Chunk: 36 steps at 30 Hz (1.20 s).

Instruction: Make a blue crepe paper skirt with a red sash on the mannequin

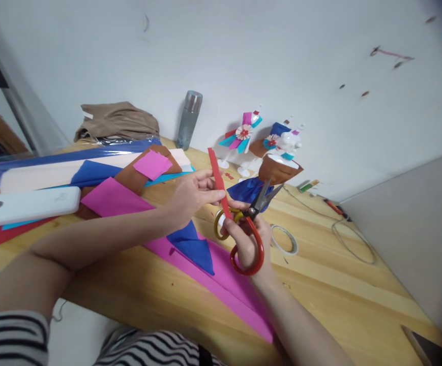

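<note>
A narrow red strip [216, 174], paper or cloth, is pinched between the thumb and fingers of my left hand [196, 195]. My right hand [247, 236] holds scissors [252, 211] with one red and one yellow handle loop; the blades point up and away, parted. The strip's lower end reaches the thumb of my right hand, beside the yellow loop. Under both hands lie a long magenta piece [239, 284] and a blue folded piece [195, 249]. Just beyond the blades stands a doll-like figure with a brown top [277, 170] and a blue skirt [249, 189].
Small decorated figures [243, 133] stand by the wall near a grey bottle [190, 119]. A tape roll [285, 240] lies right of my hands, with a cable [352, 249] beyond. Coloured sheets [49, 175], a white power-bank-like device [33, 204] and brown cloth [119, 121] are at left.
</note>
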Motion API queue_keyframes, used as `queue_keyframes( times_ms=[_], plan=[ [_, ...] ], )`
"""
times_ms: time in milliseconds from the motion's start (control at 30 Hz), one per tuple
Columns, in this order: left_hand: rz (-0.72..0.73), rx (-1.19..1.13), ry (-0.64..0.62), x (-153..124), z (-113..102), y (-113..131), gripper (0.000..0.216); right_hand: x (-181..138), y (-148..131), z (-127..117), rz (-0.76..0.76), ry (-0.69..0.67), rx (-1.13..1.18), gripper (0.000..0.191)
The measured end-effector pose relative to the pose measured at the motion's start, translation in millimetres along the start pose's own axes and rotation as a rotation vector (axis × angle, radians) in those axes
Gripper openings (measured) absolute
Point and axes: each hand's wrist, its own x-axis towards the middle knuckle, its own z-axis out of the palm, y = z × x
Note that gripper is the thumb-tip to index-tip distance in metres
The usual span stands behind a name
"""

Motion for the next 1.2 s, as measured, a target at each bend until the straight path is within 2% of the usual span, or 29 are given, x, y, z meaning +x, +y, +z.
queue_keyframes(
  times_ms=[233,333,400,567,667,800,1000,1200],
  plan=[
    [0.012,-0.002,0.035,7,-7,8,0.029,1,-1,0,-0.022,0.024,0.001,0.026],
    [0.006,-0.014,0.087,9,-8,13,0.030,1,0,0,-0.027,0.041,-0.008,0.026],
    [-0.024,-0.016,0.116,9,-7,17,0.028,1,1,0,-0.033,0.049,-0.014,0.026],
    [-0.141,-0.001,0.147,9,-6,26,0.006,1,3,0,-0.021,0.052,0.022,0.026],
    [-0.182,0.016,0.173,9,-6,29,0.010,0,3,1,-0.007,0.041,0.043,0.026],
    [-0.215,0.054,0.164,10,-7,31,0.014,2,7,-4,-0.041,-0.017,0.035,0.026],
    [-0.190,0.117,0.155,10,-6,36,0.014,15,14,-17,-0.122,-0.092,0.044,0.047],
    [-0.190,0.125,0.090,7,-4,37,0.015,17,12,-21,-0.148,-0.221,-0.188,0.053]
  ],
)
